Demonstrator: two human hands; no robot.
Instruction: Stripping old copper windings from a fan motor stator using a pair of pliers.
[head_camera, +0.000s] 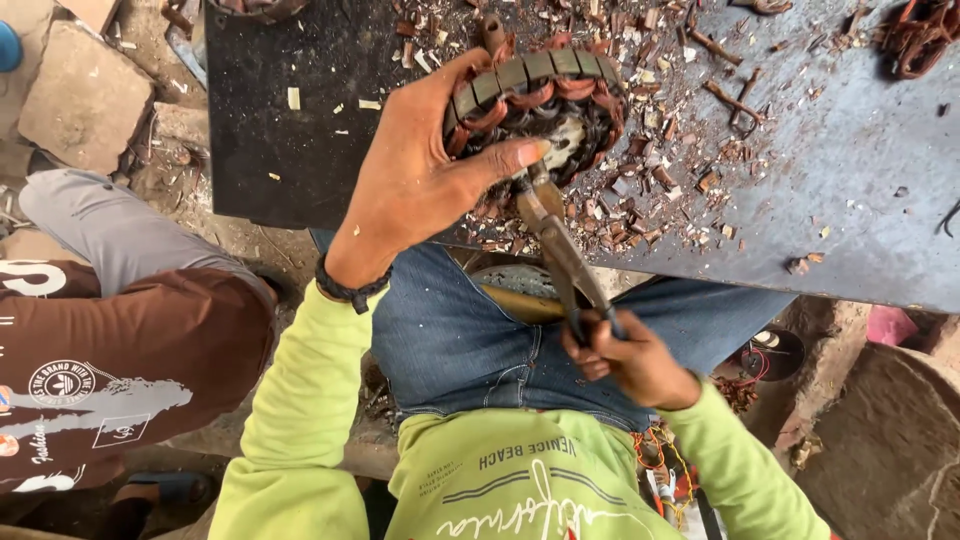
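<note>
Pliers (560, 250) at a wound motor core (535, 115), both hands busy
Left hand (420, 180) is wrapped tight round the ring-shaped core, holding it tilted at the near edge of the dark bench (850, 170); right hand (630, 355) is closed on the pliers' handles, nose at the core's copper coils, apparently gripping wire, tip partly hidden by the thumb. Copper scraps (660, 170) litter the bench beside the core

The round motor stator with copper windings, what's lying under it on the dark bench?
Around the round motor stator with copper windings, brown chips and cut copper scraps litter the dark metal bench. Directly beneath is hidden by the stator and left hand.
</note>
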